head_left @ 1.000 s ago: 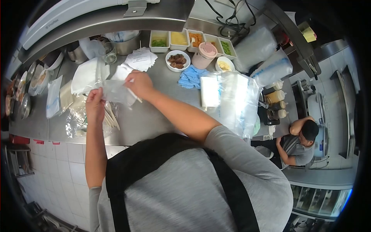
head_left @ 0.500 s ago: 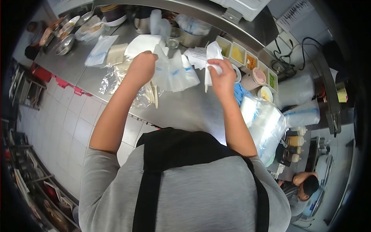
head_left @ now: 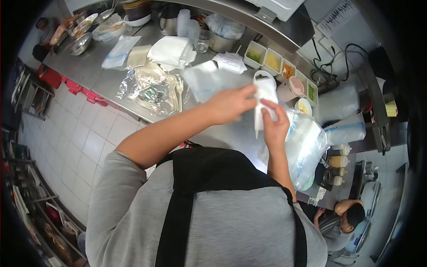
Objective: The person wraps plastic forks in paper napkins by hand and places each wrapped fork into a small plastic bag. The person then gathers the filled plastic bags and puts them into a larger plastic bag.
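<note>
White paper napkin (head_left: 265, 88) gripped in right hand (head_left: 276, 123), left hand (head_left: 233, 104) at its edge

Folded napkin, raised over the worktop (head_left: 229, 137), in front of the white bowl (head_left: 259, 74). Pale narrow tip (head_left: 256, 134) pokes out at the lower end, probably a utensil; type can't be told. Right hand: thumb and fingers closed on the lower half. Left hand: fingers reach the left edge, blurred; can't tell if pinching or just touching.

Handling, judged: very light, soft, creases and tears easily, not slippery. Whatever is inside likely stiffens it lengthwise. Best hold is around the lower middle, catching paper and core together; a pinch on paper only could let the core slide out. Loose top end likely flops, so light finger pressure there.

Nearby: thin translucent plastic bag (head_left: 202, 82) flat on worktop, left of the napkin; limp, would probably cling and slide. Clear packet (head_left: 144, 85) with pale utensils further left, a pale fork (head_left: 179, 94) at its right side. Napkin stack (head_left: 170, 50) behind these, paper slips (head_left: 231, 62) to its right. Right side: pink-lidded cup (head_left: 294, 85), small bowl (head_left: 304, 107) of yellowish food, pile of plastic bags (head_left: 307, 139) beside right hand. Food trays (head_left: 272, 61) along the back.
</note>
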Tool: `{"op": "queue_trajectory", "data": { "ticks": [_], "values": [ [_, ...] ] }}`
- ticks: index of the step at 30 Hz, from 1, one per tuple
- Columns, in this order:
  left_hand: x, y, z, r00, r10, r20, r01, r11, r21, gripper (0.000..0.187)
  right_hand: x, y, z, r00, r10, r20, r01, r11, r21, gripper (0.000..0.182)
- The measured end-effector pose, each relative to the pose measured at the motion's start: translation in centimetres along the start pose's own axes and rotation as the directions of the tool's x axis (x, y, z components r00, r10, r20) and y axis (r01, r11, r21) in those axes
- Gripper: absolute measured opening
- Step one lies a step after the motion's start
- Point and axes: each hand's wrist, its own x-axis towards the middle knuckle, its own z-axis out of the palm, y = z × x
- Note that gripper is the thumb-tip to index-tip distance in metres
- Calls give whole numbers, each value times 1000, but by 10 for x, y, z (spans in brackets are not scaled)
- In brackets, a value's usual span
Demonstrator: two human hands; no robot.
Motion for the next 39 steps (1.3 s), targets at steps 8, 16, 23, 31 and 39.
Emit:
{"op": "queue_trajectory", "data": {
  "ticks": [8, 16, 23, 31, 39],
  "values": [
    [-53, -10, 44, 909, -384, 165, 407, 902, -143, 15, -79, 42, -21, 982, 181, 50, -184, 981, 55, 29],
    [-147, -137, -75, 812, -549, -199, 581, 794, 178, 47, -90, 23, -49, 978, 187, -91, -193, 979, -64, 22],
    [-4, -43, -106, 801, -95, -590, 202, 972, 119, 41, -102, 12, -49, 964, 204, -168, -216, 975, -52, 22],
    [-9, -61, 113, 972, -92, 217, 68, 991, 115, 26, -123, 30, -36, 978, 113, -177, -145, 973, -180, 28],
    [60, -20, 49, 931, -8, 364, 5, 1000, 10, 47, -88, -5, -34, 969, 221, -115, -223, 975, -12, 28]
  ]
}}
